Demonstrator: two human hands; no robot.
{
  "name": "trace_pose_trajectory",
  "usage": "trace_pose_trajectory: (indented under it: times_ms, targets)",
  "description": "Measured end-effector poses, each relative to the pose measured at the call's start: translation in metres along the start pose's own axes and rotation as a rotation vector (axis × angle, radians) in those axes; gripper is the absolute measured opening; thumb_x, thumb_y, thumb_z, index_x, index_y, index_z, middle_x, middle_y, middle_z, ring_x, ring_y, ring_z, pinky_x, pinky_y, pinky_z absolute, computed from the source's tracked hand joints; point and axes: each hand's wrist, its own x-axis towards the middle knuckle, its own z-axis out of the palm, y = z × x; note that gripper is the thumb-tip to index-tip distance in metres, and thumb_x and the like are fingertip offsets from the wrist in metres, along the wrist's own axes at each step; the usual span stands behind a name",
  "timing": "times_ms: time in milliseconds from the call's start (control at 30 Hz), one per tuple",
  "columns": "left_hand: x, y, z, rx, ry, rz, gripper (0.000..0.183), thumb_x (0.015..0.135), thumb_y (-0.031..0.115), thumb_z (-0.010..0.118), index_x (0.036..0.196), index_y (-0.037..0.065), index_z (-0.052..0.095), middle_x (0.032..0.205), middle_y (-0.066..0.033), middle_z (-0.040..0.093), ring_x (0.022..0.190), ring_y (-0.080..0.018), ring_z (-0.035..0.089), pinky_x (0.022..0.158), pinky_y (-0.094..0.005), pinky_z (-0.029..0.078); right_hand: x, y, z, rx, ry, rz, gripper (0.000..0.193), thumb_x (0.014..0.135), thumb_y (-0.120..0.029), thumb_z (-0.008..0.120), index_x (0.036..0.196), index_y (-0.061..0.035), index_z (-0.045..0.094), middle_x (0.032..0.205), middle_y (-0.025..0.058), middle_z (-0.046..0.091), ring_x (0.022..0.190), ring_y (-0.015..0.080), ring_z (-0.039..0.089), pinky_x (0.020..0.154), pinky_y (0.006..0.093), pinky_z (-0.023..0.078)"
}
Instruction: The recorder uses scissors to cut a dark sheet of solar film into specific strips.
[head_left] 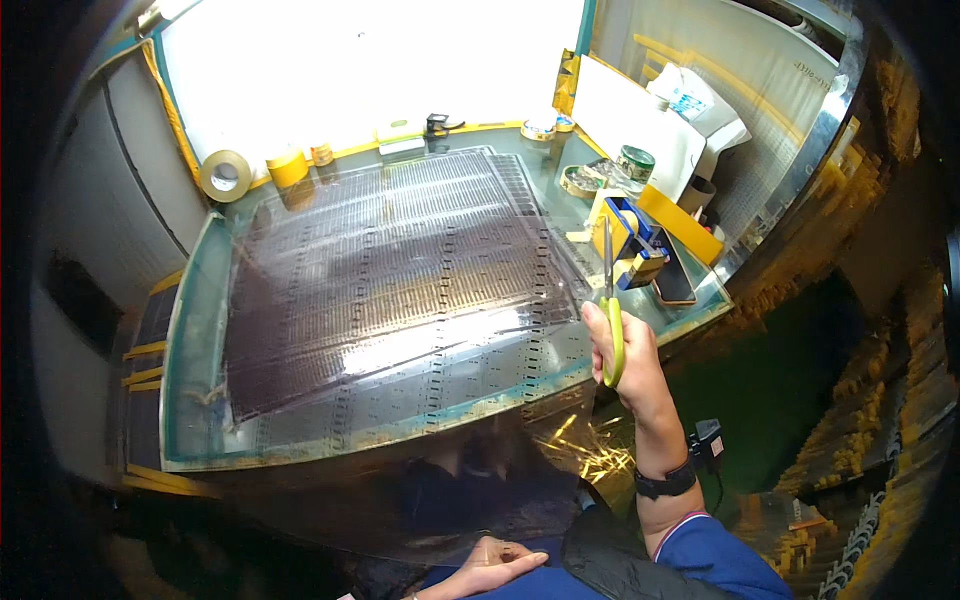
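Observation:
My right hand (pixel 628 358) is closed around a pair of scissors (pixel 613 345) with green handles, the narrow blades pointing away over the table's right side. Low in the view, by my lap, my left hand (pixel 490 566) is closed with its thumb stretched to the right. It pinches the lower edge of a clear film sheet (pixel 400 510) that hangs over the table's near edge. Dark printed film sheets (pixel 390 270) with rows of fine marks lie stacked on the glass-topped table (pixel 195 400), reflecting bright light.
A blue and yellow tape dispenser (pixel 625 235) and a phone (pixel 676 275) stand at the right. Behind them are a round tin (pixel 636 160) and a dish of small bits (pixel 580 180). Tape rolls (pixel 226 176) line the bright back panel (pixel 370 70). Yellowish strips (pixel 590 455) lie below the table.

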Motion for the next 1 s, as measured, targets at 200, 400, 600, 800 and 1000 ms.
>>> trace_pose_trajectory:
  times_ms: [200,400,600,800,1000]
  targets:
    - [-0.117,0.027,-0.082,-0.135,0.632,-0.021,0.016,0.075,0.013,0.066,0.066,0.0,0.063,0.057,-0.0025,0.058,0.043,-0.005,0.044,0.041,-0.0199,0.034,-0.045,0.031,0.019,0.179,-0.178,0.143,0.033,0.085,-0.034,0.053,0.067,-0.0068,0.046,0.049,-0.0003,0.045,0.039,0.0079,0.045,0.037,0.0212,0.036]
    - [-0.113,0.033,-0.117,-0.839,1.243,0.711,0.036,0.088,0.042,0.045,0.097,0.008,0.051,0.062,0.005,0.038,0.05,-0.003,0.03,0.04,-0.0159,0.022,-0.14,0.078,0.077,0.499,-0.472,0.481,0.031,0.088,-0.031,0.051,0.074,-0.0047,0.046,0.057,0.0015,0.046,0.046,0.0086,0.048,0.043,0.0217,0.04]
    - [-0.005,0.074,-0.059,-0.612,0.541,0.483,0.024,0.086,0.018,0.053,0.1,-0.001,0.057,0.073,-0.0036,0.056,0.055,-0.0071,0.049,0.047,-0.0196,0.038,-0.156,0.076,0.089,0.528,-0.531,0.51,0.029,0.088,-0.029,0.051,0.075,-0.0037,0.047,0.059,0.002,0.047,0.048,0.0086,0.048,0.045,0.0216,0.041]
    - [0.04,0.098,-0.048,-0.679,0.424,0.511,0.016,0.082,0.018,0.061,0.076,0.003,0.062,0.058,0.0008,0.054,0.048,-0.0046,0.046,0.046,-0.0182,0.034,-0.163,0.083,0.083,0.597,-0.565,0.502,0.031,0.09,-0.032,0.046,0.083,-0.0022,0.045,0.068,0.0066,0.047,0.058,0.0135,0.048,0.051,0.026,0.044]
    - [0.023,0.11,-0.032,-0.456,0.479,0.381,0.016,0.08,0.016,0.064,0.071,0.002,0.063,0.056,0.0015,0.053,0.041,-0.0006,0.038,0.036,-0.0163,0.026,-0.15,0.073,0.086,0.348,-0.526,0.121,0.051,0.089,-0.054,0.025,0.1,-0.0069,0.041,0.077,0.0009,0.042,0.064,0.0093,0.04,0.057,0.0222,0.033]
